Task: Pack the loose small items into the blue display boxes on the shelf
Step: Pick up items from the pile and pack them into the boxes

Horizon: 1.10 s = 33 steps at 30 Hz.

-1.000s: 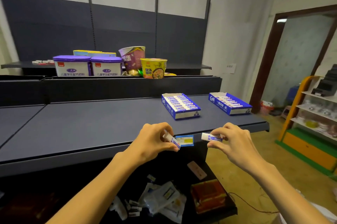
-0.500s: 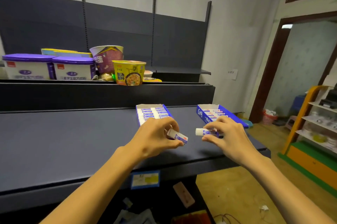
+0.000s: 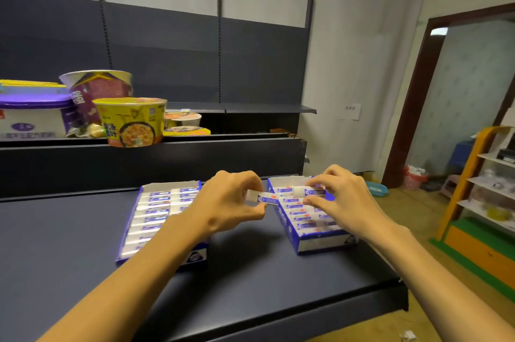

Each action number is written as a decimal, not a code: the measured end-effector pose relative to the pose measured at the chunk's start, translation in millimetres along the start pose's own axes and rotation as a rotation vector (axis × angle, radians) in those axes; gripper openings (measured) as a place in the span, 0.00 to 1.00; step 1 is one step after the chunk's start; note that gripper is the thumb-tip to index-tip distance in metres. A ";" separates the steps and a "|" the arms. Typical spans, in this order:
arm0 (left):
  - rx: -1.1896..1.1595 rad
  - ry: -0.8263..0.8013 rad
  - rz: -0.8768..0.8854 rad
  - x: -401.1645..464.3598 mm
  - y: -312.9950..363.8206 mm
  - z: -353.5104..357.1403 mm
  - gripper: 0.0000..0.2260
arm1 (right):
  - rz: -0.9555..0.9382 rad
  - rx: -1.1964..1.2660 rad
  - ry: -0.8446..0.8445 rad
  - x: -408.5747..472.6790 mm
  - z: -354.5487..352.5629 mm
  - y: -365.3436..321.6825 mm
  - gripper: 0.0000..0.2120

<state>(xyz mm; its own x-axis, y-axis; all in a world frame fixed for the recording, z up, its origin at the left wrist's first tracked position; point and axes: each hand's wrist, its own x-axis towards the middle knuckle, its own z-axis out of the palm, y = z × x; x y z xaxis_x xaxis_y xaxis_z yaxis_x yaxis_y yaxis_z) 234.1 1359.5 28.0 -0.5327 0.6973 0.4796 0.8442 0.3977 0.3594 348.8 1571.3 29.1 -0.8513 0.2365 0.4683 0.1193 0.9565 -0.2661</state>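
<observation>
Now pinching one small white-and-blue eraser (image 3: 262,198) in left hand (image 3: 228,206), thumb & fingertips clamped on its ends, hovering between the two blue display boxes on the shelf (image 3: 69,244). Right hand (image 3: 338,202) pinching a second eraser (image 3: 308,191) the same way, w/ it just above the right box (image 3: 315,241), over the filled rows. Left box (image 3: 160,219) nearly full, partly hidden by the forearm. Prob. light, stiff, sleeve slightly slick, not fragile. Best held by short ends or long edges, then laid flat into a free slot. No squeeze needed; risk is nudging neighbours askew.
</observation>
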 end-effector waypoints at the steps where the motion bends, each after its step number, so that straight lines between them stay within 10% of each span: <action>1: 0.014 -0.006 -0.005 7.0 2.9 5.0 0.13 | -0.002 -0.002 -0.002 4.3 -0.2 8.7 0.18; 33: 0.391 -0.152 -0.242 112.4 27.5 85.4 0.15 | -0.187 0.119 -0.145 85.0 28.4 107.6 0.14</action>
<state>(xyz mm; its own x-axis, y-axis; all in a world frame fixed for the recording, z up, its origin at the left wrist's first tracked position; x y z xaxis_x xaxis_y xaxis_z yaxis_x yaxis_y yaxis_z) 202.6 1499.7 23.5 -0.7261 0.6252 0.2863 0.6722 0.7330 0.1042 274.8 1689.4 16.4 -0.9183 0.0222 0.3952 -0.1006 0.9526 -0.2872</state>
